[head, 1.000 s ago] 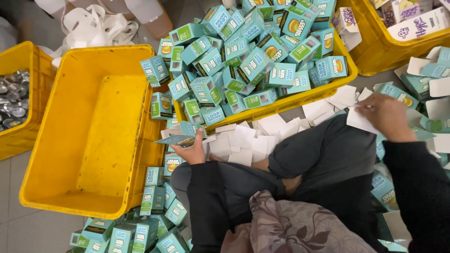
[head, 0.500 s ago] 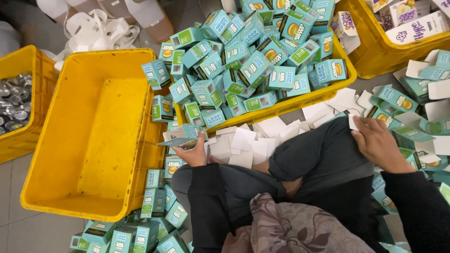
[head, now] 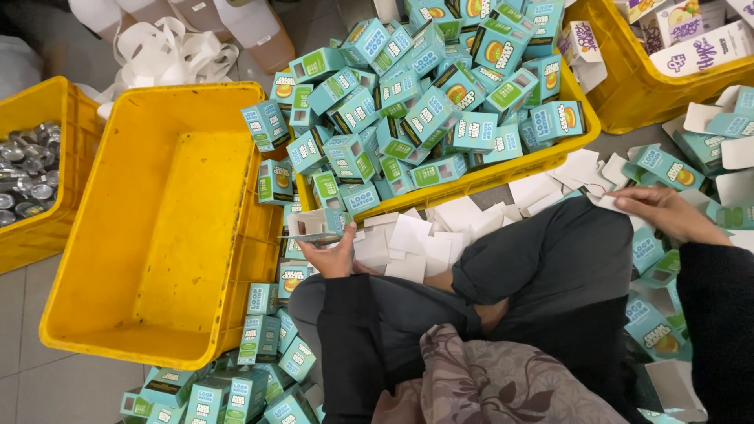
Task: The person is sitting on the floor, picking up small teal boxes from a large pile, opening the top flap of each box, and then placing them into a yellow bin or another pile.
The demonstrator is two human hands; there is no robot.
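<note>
My left hand (head: 334, 255) grips a small teal carton (head: 320, 225) by its lower edge, just right of the big empty yellow crate (head: 169, 228). My right hand (head: 667, 213) reaches out past my raised knee (head: 550, 259) and pinches a flat white card insert (head: 609, 201) lying among loose cards. More white card inserts (head: 408, 239) are piled between my knees and the overfilled yellow crate of teal cartons (head: 440, 102).
A yellow crate of shiny metal tins (head: 27, 177) stands at far left. Another yellow crate (head: 667, 71) with mixed boxes sits top right. Teal cartons (head: 236, 385) litter the floor at bottom left and at the right (head: 667, 169). White bags (head: 169, 51) lie behind the empty crate.
My right hand has moved down and toward me from the far right pile, now pinching a white card. My left hand has stayed put with the teal carton.
</note>
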